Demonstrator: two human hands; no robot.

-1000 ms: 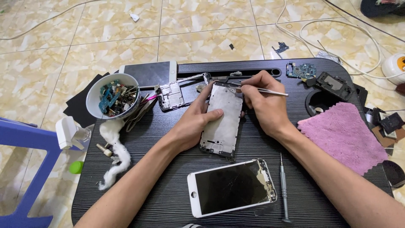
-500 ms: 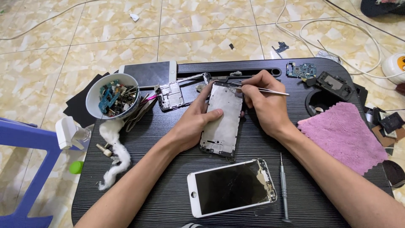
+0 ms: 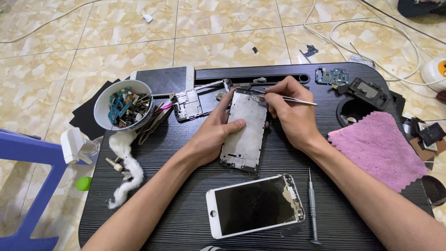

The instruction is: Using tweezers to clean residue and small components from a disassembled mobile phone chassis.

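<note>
My left hand (image 3: 211, 135) grips the left edge of a phone screen frame (image 3: 246, 135) lying back-up on the black table (image 3: 186, 204), thumb resting across its silver plate. My right hand (image 3: 290, 114) holds metal tweezers (image 3: 288, 98), their tip touching the frame's top end. Just below the frame lies a white phone with a cracked dark screen (image 3: 255, 204). A slim screwdriver (image 3: 312, 207) lies beside it to the right.
A white bowl of small parts (image 3: 124, 106) stands at the left, with cotton wool (image 3: 125, 172) below it. A metal phone plate (image 3: 188, 104) and another white phone (image 3: 163, 79) lie behind. A pink cloth (image 3: 376, 148), circuit board (image 3: 332, 75) and black parts sit right. Cables cross the tiled floor.
</note>
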